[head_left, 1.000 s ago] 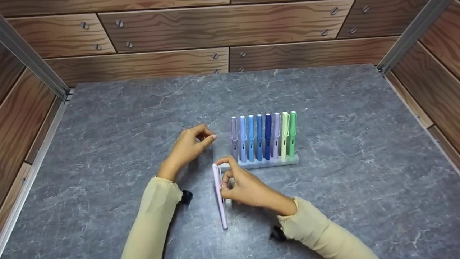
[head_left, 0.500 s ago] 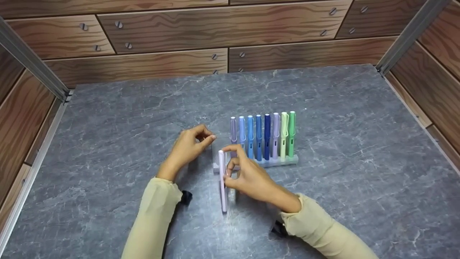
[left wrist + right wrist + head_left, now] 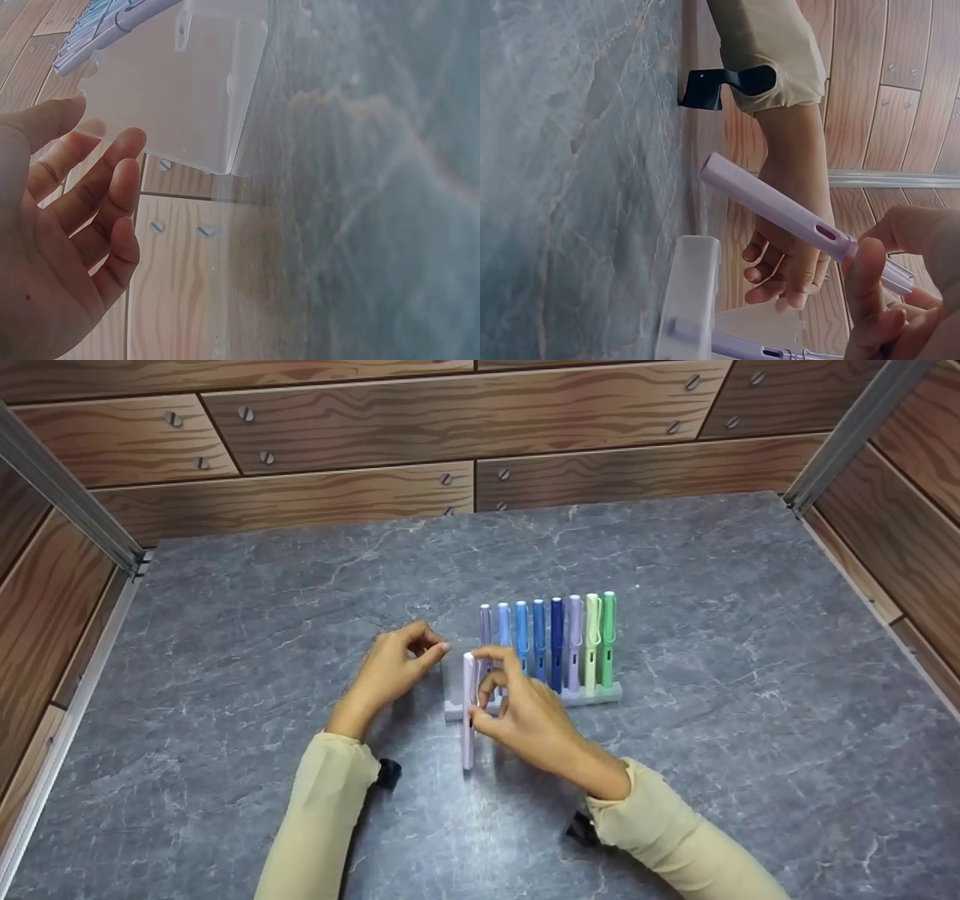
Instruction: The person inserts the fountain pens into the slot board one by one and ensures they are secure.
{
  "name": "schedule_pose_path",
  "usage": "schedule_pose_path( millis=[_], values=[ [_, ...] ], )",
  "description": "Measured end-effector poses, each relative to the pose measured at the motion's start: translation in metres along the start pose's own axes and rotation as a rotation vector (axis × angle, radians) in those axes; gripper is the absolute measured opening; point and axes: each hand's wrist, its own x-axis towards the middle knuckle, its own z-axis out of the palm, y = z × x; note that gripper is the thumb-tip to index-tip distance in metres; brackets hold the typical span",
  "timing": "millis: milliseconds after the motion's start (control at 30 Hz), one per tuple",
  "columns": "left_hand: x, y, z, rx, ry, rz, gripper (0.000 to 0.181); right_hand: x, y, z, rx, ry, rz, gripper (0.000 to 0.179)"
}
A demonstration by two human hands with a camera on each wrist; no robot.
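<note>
A clear pen stand (image 3: 454, 710) holds a row of upright capped pens. My left hand (image 3: 394, 664) pinches the upper left edge of its see-through back panel (image 3: 165, 97) between thumb and index finger; the other fingers are loosely bent. My right hand (image 3: 536, 727) grips a light lilac pen (image 3: 468, 735) near its capped end, with the clip side toward the palm. This pen stands nearly upright in front of the stand's left end, beside the dark purple pen (image 3: 485, 619). In the right wrist view the lilac pen's lower end (image 3: 720, 171) is off the table and apart from the stand's base (image 3: 690, 292).
Blue (image 3: 521, 619), navy (image 3: 556, 637), lilac (image 3: 575, 637), pale green (image 3: 592, 637) and green pens (image 3: 609, 637) fill the stand's right part. Below it lies the grey marbled table (image 3: 262, 600). Wood-pattern walls (image 3: 465, 412) enclose the table behind and at the sides.
My right hand has moved the lilac pen up and slightly right, toward the stand, and turned it more upright. My left hand has stayed at the panel's edge.
</note>
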Motion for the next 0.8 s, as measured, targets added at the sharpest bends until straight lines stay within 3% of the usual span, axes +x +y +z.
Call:
schedule_pose_path(
  millis=[333,800],
  values=[
    [0.0,0.0,0.0,-0.007,-0.005,-0.007,0.015,0.004,0.0,-0.004,-0.073,0.095,-0.034,0.058],
    [0.001,0.0,0.0,-0.016,-0.02,-0.032,0.017,0.012,0.007,-0.003,-0.255,0.257,-0.161,0.057]
  ],
)
